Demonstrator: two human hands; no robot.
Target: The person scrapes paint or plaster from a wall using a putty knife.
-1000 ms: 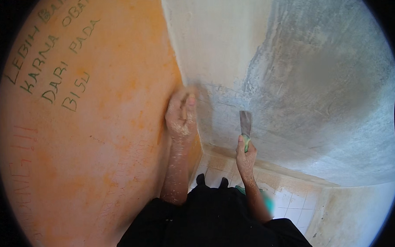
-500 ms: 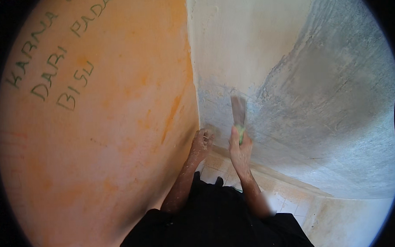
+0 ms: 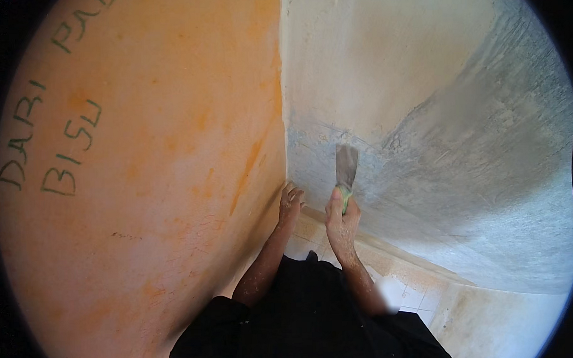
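Observation:
A scraper [image 3: 346, 164] with a flat metal blade and a green handle is gripped in my right hand [image 3: 342, 224]. Its blade points up and lies over the grey, partly stripped lower area of the right-hand wall [image 3: 436, 136]; whether it touches is hard to see. My left hand [image 3: 291, 203] is beside the corner, just left of the scraper and lower than its blade. Its dusty fingers are curled closed, and anything inside them is hidden. Pale dust speckles both forearms.
An orange painted wall [image 3: 171, 120] with green handwriting rises close on my left and meets the right-hand wall at a vertical corner. Cream paint [image 3: 383, 55] covers the upper right-hand wall. Below are pale floor tiles [image 3: 415, 297] and a stained strip along the wall's foot.
The scraper has shifted slightly down and looks less blurred. My left hand has moved a little left and its fingers look more tucked in. The view has turned a little.

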